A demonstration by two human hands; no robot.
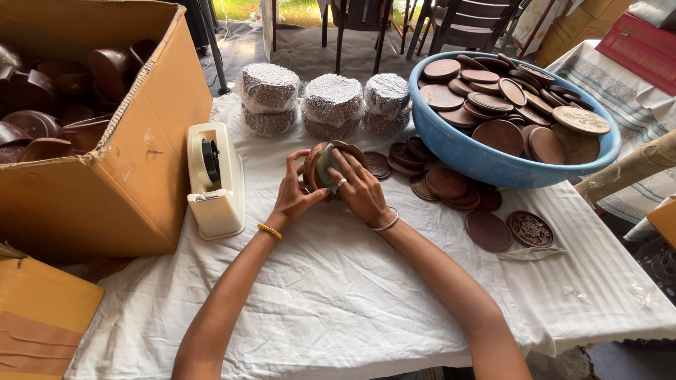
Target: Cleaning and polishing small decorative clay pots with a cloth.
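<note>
Brown wooden disc (315, 163) stands on edge just above the middle of the frame, its flat face turned toward the person and its rim resting near the white cloth of the tabletop (338, 295). Left hand (294, 193) cups it from the left, fingers curled round the rim. Right hand (359, 190) lies over its face from the right, fingers pressing a greenish pad (326, 167) against the wood. Both hands are equally near, touching it. A tape dispenser (215, 179) sits left, a blue basin (493, 158) of discs upper right.
</note>
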